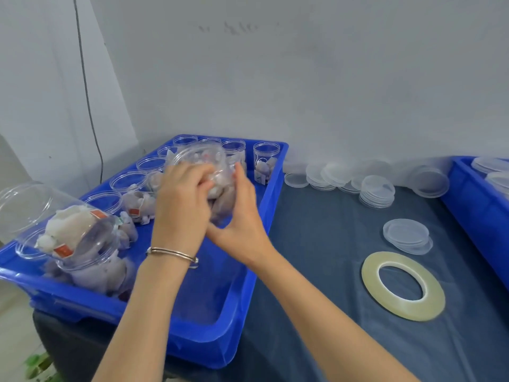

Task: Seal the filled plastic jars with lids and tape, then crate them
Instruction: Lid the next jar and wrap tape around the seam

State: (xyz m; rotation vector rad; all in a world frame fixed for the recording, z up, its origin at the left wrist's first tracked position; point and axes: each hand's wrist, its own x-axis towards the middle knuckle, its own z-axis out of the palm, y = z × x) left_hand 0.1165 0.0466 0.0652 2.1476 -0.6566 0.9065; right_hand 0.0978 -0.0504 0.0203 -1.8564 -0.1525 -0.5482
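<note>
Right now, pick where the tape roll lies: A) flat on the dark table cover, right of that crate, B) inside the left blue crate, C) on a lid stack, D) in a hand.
A: the tape roll lies flat on the dark table cover, apart from the lid stack.

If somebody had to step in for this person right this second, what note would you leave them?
Left hand and right hand: both grip one filled, lidless jar, held tilted above the left blue crate.
Other jars stand open in that crate; one more lies tilted at its left edge.
Lids are stacked on the dark tablecloth, tape roll flat nearer you.
Done: jars filled. No jar here looks lidded or taped.
Left: lid, tape, crate each.
</note>
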